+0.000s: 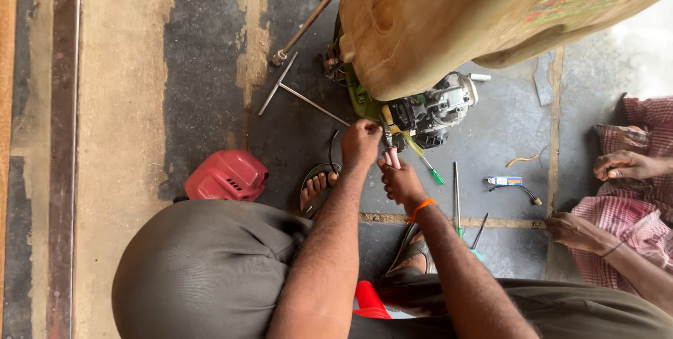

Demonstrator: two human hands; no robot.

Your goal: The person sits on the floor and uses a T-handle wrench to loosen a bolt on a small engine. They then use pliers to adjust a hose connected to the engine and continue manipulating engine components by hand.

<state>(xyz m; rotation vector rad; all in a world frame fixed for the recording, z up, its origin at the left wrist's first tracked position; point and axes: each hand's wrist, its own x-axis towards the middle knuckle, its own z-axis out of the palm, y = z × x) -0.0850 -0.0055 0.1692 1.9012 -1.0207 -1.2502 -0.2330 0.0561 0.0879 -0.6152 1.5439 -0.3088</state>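
A small engine (429,111) with grey metal parts and a green frame sits on the floor under a large tan tank (449,16). My left hand (360,144) is closed around a part at the engine's lower left. My right hand (401,180), with an orange band at the wrist, grips a pink-handled tool (393,158) pointed at the same spot. The two hands almost touch. The tool's tip is hidden between the hands and the engine.
A red plastic cover (227,175) lies at left, a metal T-wrench (294,93) and a long stick (312,16) above it. A green-handled screwdriver (429,168), thin tools (456,195) and a small tube (506,181) lie at right. Another person's hands (624,165) rest at the far right.
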